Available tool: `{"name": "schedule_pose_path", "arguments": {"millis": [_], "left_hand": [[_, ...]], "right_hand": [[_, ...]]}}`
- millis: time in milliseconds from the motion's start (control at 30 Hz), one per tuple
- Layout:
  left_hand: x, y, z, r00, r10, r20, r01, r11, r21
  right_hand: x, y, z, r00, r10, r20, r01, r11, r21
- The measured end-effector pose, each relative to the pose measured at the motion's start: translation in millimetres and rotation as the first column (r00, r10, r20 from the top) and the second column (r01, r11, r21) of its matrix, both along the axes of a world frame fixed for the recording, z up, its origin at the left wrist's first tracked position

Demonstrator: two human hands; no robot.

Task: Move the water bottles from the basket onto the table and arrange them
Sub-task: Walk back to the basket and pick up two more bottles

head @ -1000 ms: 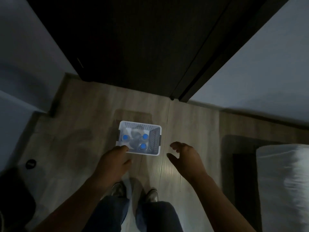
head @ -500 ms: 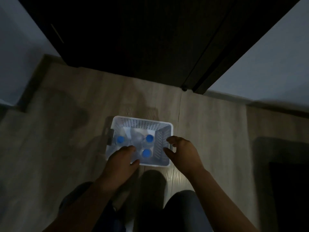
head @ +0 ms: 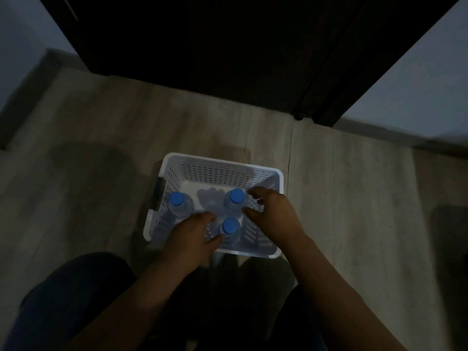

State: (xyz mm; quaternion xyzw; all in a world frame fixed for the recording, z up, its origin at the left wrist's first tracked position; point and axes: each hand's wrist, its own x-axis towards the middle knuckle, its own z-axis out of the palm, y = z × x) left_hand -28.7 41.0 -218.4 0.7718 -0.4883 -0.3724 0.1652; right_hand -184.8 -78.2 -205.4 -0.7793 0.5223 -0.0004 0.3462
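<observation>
A white perforated plastic basket (head: 217, 165) stands on the wooden floor in dim light. Three clear water bottles with blue caps stand upright in it: one at the left (head: 176, 199), one at the back right (head: 237, 195), one at the front (head: 230, 226). My left hand (head: 189, 235) hovers over the basket's near left part, fingers loosely spread, its thumb close beside the front bottle. My right hand (head: 272, 214) hangs over the right side with fingers and thumb apart next to the back right bottle. Neither hand holds a bottle.
A dark door (head: 202, 46) fills the space behind the basket, with grey walls (head: 417, 79) on both sides. My knees in dark trousers (head: 71, 300) are at the bottom. No table is in view.
The view has dropped closer to the basket. Both hands have moved forward from its near edge to above its inside, the right one spreading beside the back right bottle.
</observation>
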Motion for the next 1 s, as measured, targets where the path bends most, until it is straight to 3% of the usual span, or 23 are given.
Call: {"name": "schedule_pose_path", "arguments": {"millis": [600, 833, 1000], "left_hand": [[-18, 1, -18, 1.0, -0.021, -0.019, 0.018, 0.988, -0.156], [-29, -9, -25, 0.999, 0.035, -0.034, -0.041, 0.975, -0.22], [-26, -9, -31, 0.995, 0.063, -0.073, -0.078, 0.973, -0.217]], "right_hand": [[9, -18, -12, 0.966, 0.193, 0.171, -0.189, 0.981, -0.04], [-1, -12, -27, 0.972, 0.073, 0.224, -0.064, 0.997, -0.045], [-4, -11, -35, 0.907, -0.103, 0.409, 0.063, 0.992, 0.11]]}}
